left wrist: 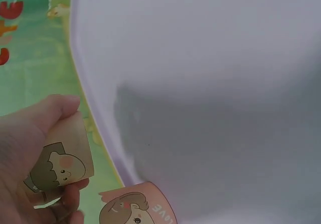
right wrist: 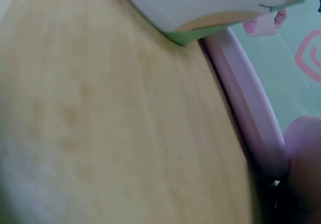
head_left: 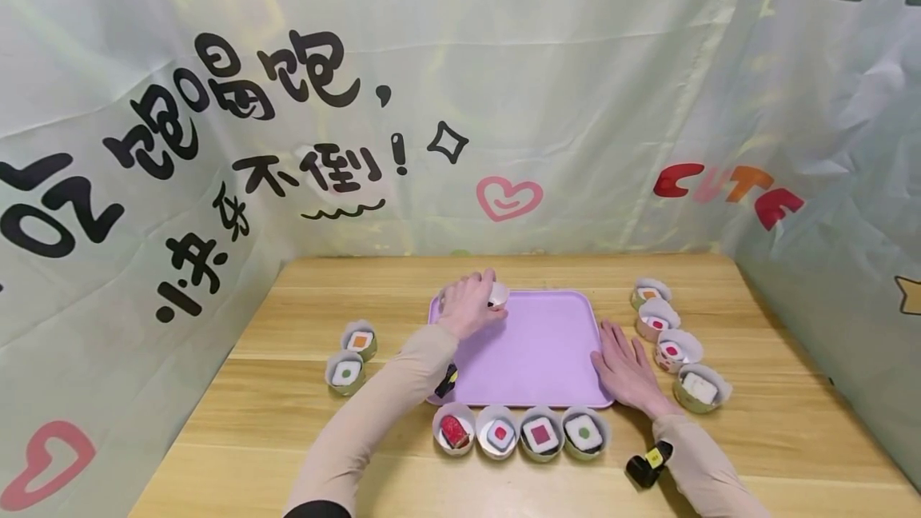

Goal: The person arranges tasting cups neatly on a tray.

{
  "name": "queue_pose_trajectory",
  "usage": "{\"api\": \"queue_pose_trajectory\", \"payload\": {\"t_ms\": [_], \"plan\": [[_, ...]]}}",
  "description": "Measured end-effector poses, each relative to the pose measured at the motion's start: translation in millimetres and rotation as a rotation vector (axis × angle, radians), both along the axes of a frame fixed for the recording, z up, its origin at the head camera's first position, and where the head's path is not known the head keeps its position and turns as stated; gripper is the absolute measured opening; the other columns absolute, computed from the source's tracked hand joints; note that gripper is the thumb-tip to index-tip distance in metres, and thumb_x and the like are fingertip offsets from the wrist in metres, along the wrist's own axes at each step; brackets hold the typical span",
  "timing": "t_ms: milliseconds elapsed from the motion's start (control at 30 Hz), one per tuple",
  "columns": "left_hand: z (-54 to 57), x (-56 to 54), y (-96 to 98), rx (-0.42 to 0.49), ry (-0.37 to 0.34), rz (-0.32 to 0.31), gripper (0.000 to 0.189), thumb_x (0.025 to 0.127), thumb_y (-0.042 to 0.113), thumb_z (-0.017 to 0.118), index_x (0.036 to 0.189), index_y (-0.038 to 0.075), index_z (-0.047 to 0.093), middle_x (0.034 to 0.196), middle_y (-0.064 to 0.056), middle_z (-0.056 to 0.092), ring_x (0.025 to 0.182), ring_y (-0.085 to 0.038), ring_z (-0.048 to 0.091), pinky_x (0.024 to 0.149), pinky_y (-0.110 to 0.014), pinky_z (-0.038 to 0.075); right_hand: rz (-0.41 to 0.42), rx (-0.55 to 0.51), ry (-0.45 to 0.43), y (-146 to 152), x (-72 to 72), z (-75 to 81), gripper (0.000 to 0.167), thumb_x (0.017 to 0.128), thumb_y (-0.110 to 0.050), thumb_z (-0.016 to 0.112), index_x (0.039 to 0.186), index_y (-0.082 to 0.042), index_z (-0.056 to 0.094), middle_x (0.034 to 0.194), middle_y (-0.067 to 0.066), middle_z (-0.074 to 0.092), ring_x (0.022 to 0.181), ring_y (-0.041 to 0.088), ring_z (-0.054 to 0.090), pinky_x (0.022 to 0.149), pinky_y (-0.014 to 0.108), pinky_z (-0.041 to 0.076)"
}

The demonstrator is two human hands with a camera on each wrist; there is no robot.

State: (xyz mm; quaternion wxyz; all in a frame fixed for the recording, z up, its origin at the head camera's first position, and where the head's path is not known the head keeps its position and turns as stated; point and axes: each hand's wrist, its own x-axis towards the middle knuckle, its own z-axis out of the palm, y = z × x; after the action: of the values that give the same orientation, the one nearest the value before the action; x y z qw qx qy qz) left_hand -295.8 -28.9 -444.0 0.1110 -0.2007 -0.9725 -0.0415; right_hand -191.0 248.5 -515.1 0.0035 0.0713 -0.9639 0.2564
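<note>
My left hand (head_left: 471, 306) grips a small paper cup (left wrist: 65, 156) with a cartoon face on it, over the far left part of a purple tray (head_left: 536, 350). The fingers and thumb curl round its side; something dark shows inside in the head view. Beside it, at the tray's corner, stands a pinkish paper cup (left wrist: 138, 206) marked LOVE, mostly hidden by the hand in the head view. My right hand (head_left: 629, 366) rests with fingers extended at the tray's right edge, close to a column of cups.
Several paper cups with sushi pieces line the tray's front edge, among them one with a red piece (head_left: 453, 432). Two cups (head_left: 347, 372) stand left, and several, including one with a white piece (head_left: 699, 388), stand right. Printed cloth (head_left: 576, 102) hangs behind the wooden table (head_left: 252, 422).
</note>
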Motion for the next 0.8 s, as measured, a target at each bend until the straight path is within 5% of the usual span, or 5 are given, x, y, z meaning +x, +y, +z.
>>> {"api": "queue_pose_trajectory", "payload": {"t_ms": [133, 267, 600, 800], "plan": [[-3.0, -0.4, 2.5, -0.071, 0.039, 0.000, 0.060, 0.081, 0.057, 0.076, 0.120, 0.017, 0.056, 0.103, -0.004, 0.071, 0.094, -0.025, 0.067, 0.074, -0.039, 0.058, -0.001, 0.000, -0.002, 0, 0.1, 0.3, 0.061, 0.107, -0.021, 0.037, 0.154, 0.014, 0.020, 0.162, 0.034, 0.016, 0.152, 0.052, 0.011, 0.121, 0.068, 0.002], [-5.9, -1.4, 5.2, -0.136, 0.040, -0.009, 0.062, 0.084, 0.059, 0.072, 0.129, 0.020, 0.055, 0.114, -0.005, 0.072, 0.109, -0.026, 0.063, 0.094, -0.040, 0.054, -0.002, -0.005, -0.008, -1, 0.1, 1.0, 0.061, 0.107, -0.021, 0.037, 0.154, 0.013, 0.019, 0.162, 0.034, 0.016, 0.152, 0.051, 0.010, 0.122, 0.067, 0.001], [-17.5, -1.0, 8.9, -0.227, 0.060, -0.009, 0.068, 0.083, 0.061, 0.071, 0.135, 0.021, 0.055, 0.113, -0.003, 0.074, 0.113, -0.023, 0.060, 0.100, -0.035, 0.046, -0.003, -0.012, -0.017, 0, 0.4, 0.2, 0.061, 0.107, -0.022, 0.036, 0.154, 0.013, 0.018, 0.163, 0.033, 0.014, 0.152, 0.051, 0.009, 0.122, 0.067, 0.001], [-17.2, 0.3, 1.6, -0.238, 0.011, -0.034, 0.075, 0.081, 0.069, 0.069, 0.138, 0.021, 0.054, 0.118, -0.004, 0.073, 0.117, -0.025, 0.058, 0.104, -0.037, 0.044, -0.004, -0.012, -0.020, 0, -0.4, 0.6, 0.062, 0.107, -0.022, 0.037, 0.155, 0.013, 0.018, 0.163, 0.033, 0.014, 0.152, 0.051, 0.009, 0.122, 0.067, 0.000]]}}
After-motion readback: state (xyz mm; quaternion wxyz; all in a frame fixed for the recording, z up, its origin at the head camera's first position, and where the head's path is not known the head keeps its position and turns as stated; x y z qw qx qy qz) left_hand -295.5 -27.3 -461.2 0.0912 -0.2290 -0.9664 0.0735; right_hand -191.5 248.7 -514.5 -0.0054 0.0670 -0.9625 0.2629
